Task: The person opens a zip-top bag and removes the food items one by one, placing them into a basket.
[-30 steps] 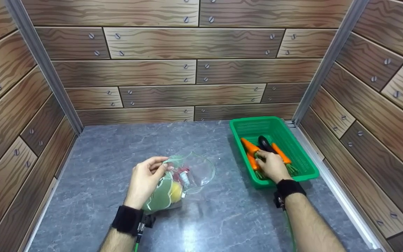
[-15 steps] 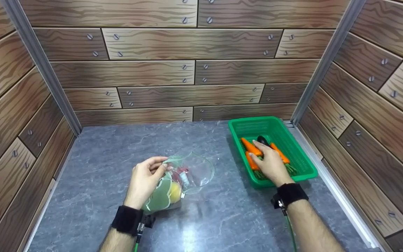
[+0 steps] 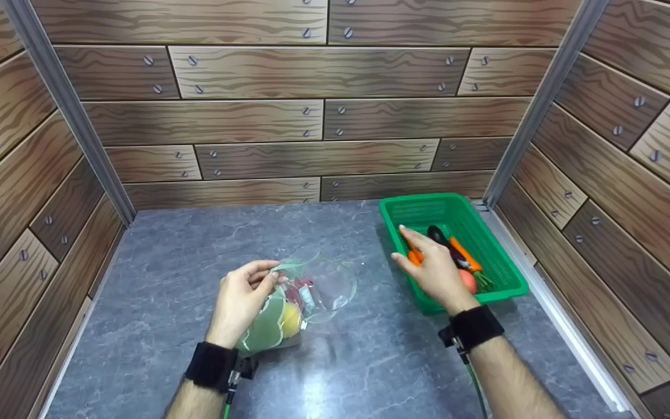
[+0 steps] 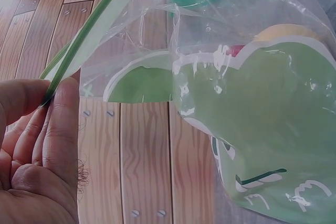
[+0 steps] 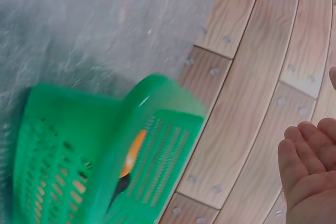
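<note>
In the head view, my left hand (image 3: 242,302) pinches the rim of a clear plastic bag (image 3: 332,285) printed with green shapes. A yellow round thing (image 3: 291,320) and something dark red show through the bag. The left wrist view has the bag's green-edged rim (image 4: 79,43) between thumb and fingers. My right hand (image 3: 435,270) hovers over the near left side of a green basket (image 3: 489,250), fingers stretched out, holding nothing visible. In the basket lie carrots (image 3: 464,254), a dark eggplant (image 3: 437,234) and a pinkish-red round thing (image 3: 467,281). My hand partly covers the carrots on the left.
A grey marbled tabletop (image 3: 195,244) lies beneath everything, with the bag left of centre and the basket at the right. Wood-patterned walls (image 3: 323,119) enclose the back and sides. A metal rail (image 3: 562,314) runs along the right edge.
My right hand has come up from among the carrots and moved left, its fingers straightening. The pinkish-red round thing is now uncovered. My left hand and the bag stay put.
</note>
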The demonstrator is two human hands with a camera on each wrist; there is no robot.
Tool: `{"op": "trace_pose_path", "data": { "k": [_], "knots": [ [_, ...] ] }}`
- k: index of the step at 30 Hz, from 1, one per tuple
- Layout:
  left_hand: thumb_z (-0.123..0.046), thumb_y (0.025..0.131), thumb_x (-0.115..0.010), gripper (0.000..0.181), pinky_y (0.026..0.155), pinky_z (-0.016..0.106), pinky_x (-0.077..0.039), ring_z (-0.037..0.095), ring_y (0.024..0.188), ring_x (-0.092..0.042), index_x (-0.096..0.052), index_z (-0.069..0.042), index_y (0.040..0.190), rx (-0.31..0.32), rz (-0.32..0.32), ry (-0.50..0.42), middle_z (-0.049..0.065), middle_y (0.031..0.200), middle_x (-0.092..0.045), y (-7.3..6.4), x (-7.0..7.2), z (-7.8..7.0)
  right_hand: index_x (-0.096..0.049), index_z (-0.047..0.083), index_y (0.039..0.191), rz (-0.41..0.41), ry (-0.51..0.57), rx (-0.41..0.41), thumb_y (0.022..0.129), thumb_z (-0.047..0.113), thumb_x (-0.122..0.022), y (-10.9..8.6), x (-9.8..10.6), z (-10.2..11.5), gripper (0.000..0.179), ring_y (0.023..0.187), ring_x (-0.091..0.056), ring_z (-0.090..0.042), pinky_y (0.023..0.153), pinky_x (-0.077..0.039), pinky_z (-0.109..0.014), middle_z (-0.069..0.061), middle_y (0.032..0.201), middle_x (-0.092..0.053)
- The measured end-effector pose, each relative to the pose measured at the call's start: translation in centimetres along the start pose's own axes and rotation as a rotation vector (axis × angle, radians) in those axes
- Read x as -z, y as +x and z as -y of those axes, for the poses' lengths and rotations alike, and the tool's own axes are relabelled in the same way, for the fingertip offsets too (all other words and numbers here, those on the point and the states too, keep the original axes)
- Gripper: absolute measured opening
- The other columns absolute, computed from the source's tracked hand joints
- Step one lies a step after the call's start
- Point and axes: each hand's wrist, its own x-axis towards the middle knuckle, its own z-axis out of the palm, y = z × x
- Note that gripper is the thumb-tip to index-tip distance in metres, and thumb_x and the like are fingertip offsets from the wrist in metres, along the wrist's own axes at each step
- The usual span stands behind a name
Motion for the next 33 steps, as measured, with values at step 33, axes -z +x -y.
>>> {"op": "trace_pose_path", "data": {
  "k": [33],
  "knots": [
    [-0.008,0.112,-0.078,0.025,0.077,0.017,-0.064,0.035,0.105,-0.090,-0.085,-0.007,0.136,0.023,0.000,0.011,0.014,0.118,-0.092,0.0,-0.2,0.5,-0.078,0.007,0.152,0.096,0.033,0.382,0.110,0.017,-0.085,-2.7,-5.7,8.7,0.044,0.138,-0.082,-0.034,0.114,-0.068,-0.048,-0.015,0.150,-0.082]
  ]
}}
